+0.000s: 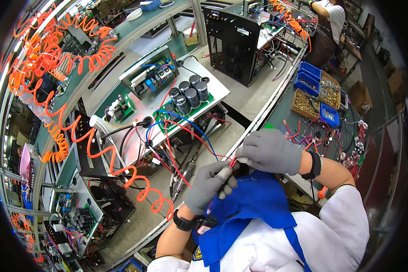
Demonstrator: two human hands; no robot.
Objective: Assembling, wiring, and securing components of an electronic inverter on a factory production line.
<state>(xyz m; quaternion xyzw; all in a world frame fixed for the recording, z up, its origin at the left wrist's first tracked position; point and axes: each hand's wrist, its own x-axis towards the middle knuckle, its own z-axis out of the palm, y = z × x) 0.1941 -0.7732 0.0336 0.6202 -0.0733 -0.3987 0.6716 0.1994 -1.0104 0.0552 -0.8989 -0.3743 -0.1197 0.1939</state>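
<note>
My left hand (pixel 208 187), in a grey glove, is closed on red wires (pixel 232 163) in front of my blue apron. My gloved right hand (pixel 268 152) pinches the same wires from the right, so the fingertips of both hands nearly meet. Red and blue leads (pixel 197 129) run from near my hands to a green circuit board (pixel 167 119) with several black capacitors (pixel 192 95). That board sits on a white metal panel (pixel 215 86) of an open chassis. Whether the wire ends carry terminals is hidden by my fingers.
An orange coiled hose (pixel 143 190) hangs at the left, beside the chassis. Blue bins (pixel 329 115) and cardboard trays (pixel 305 103) of small metal parts stand on the right bench among loose wires. A black cabinet (pixel 229 45) stands farther back. Another person (pixel 333 22) works at the far right.
</note>
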